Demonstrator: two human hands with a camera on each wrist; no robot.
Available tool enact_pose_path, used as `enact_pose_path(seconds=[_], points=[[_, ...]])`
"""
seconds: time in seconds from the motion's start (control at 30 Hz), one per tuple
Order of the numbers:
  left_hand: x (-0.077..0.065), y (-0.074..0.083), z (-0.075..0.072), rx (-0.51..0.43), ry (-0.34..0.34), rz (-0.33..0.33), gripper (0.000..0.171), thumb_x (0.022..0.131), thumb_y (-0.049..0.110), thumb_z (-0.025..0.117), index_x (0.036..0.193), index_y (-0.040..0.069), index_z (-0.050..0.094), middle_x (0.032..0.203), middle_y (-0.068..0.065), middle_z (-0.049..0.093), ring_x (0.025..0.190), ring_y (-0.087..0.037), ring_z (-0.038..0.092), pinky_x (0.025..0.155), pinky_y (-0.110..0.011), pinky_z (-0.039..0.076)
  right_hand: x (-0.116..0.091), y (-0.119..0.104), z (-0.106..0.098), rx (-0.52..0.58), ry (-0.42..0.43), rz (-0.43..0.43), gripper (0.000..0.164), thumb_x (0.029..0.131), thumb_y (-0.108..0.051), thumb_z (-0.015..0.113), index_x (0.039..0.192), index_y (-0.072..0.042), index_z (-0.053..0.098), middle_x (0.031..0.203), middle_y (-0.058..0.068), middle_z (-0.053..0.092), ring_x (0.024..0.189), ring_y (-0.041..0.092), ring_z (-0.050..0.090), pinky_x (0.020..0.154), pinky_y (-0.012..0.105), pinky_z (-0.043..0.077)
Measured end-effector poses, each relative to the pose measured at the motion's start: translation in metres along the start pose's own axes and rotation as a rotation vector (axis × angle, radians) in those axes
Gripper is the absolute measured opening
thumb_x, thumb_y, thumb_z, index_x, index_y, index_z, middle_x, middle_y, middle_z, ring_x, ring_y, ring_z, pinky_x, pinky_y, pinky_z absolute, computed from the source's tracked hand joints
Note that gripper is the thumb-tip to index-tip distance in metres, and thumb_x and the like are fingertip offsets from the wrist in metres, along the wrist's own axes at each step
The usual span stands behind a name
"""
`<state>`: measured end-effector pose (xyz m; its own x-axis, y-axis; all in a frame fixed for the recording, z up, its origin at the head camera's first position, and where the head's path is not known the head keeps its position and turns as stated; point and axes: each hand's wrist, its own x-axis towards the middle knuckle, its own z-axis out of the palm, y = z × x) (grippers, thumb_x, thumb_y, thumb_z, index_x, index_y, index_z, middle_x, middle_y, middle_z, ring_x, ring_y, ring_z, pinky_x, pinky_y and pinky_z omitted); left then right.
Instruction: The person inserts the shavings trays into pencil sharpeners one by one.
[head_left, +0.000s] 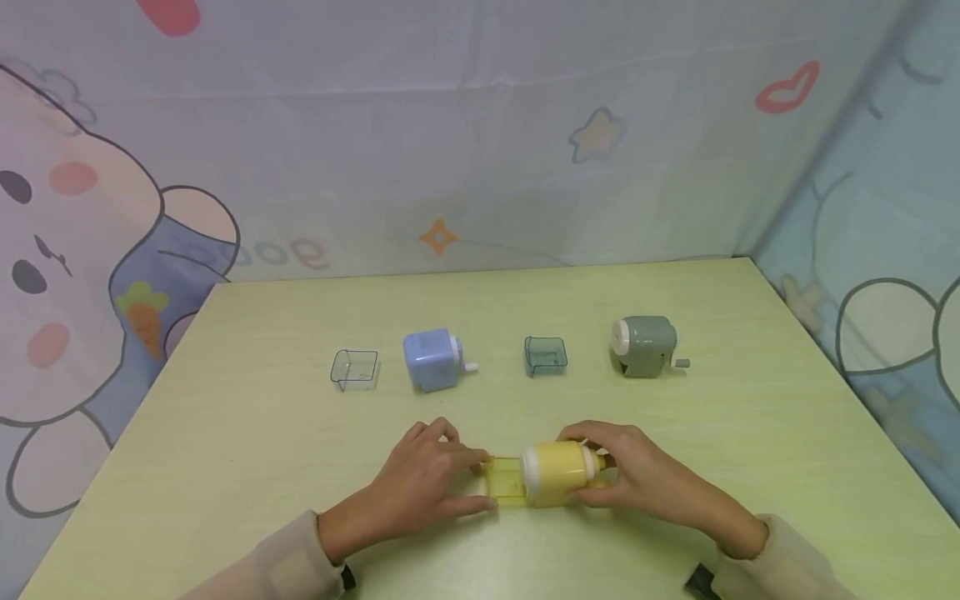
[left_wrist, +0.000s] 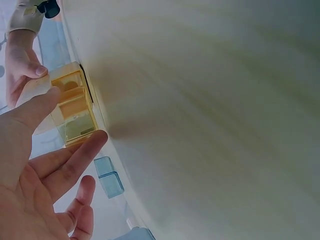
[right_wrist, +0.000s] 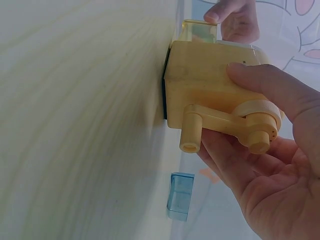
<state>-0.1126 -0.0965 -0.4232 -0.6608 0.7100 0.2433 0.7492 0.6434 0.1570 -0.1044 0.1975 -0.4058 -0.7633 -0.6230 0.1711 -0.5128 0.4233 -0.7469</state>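
A yellow hand-crank pencil sharpener (head_left: 561,471) stands near the front of the table, its crank (right_wrist: 215,119) on the right side. My right hand (head_left: 647,472) grips its body between the thumb and the fingers. From the sharpener's left side sticks out a clear yellow drawer (head_left: 507,478), part of it hidden inside the body. Thumb and index finger of my left hand (head_left: 424,477) pinch the drawer's outer end from front and back. The other left fingers are loosely bent beside it in the left wrist view.
Farther back stand a blue sharpener (head_left: 432,360) and a grey-green sharpener (head_left: 645,343), both with cranks to the right. A clear drawer (head_left: 355,368) lies left of the blue one, and a teal drawer (head_left: 546,357) lies between the two. A printed cloth (head_left: 480,167) hangs behind the table.
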Motion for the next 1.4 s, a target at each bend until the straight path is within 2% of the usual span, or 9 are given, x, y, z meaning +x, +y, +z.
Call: enact_pose_path(seconds=[0.43, 0.63, 1.4], points=[[0.0017, 0.0005, 0.0018, -0.025, 0.015, 0.006, 0.052, 0.076, 0.066, 0.057, 0.104, 0.023, 0.066, 0.087, 0.018, 0.062, 0.084, -0.008, 0.037, 0.07, -0.029, 0.03, 0.0001, -0.0016, -0.0004, -0.001, 0.003, -0.013, 0.045, 0.073, -0.023, 0.076, 0.112, -0.021, 0.053, 0.1, -0.008, 0.055, 0.084, 0.012, 0.055, 0.066, 0.03, 0.051], [0.0036, 0.0022, 0.0028, -0.005, 0.013, 0.014, 0.053, 0.076, 0.067, 0.055, 0.103, 0.023, 0.067, 0.091, 0.014, 0.063, 0.084, -0.008, 0.036, 0.071, -0.028, 0.03, 0.0006, -0.0002, 0.0005, 0.001, 0.002, -0.019, 0.047, 0.072, -0.021, 0.077, 0.112, -0.021, 0.052, 0.1, -0.009, 0.055, 0.084, 0.012, 0.055, 0.067, 0.029, 0.05], [0.0091, 0.0053, 0.0035, 0.032, 0.0, 0.03, 0.051, 0.077, 0.068, 0.052, 0.101, 0.024, 0.066, 0.086, 0.015, 0.062, 0.086, -0.009, 0.036, 0.072, -0.027, 0.031, 0.001, 0.0, 0.0002, -0.003, 0.003, -0.017, 0.047, 0.072, -0.022, 0.078, 0.112, -0.023, 0.052, 0.1, -0.009, 0.055, 0.084, 0.012, 0.055, 0.067, 0.029, 0.05]])
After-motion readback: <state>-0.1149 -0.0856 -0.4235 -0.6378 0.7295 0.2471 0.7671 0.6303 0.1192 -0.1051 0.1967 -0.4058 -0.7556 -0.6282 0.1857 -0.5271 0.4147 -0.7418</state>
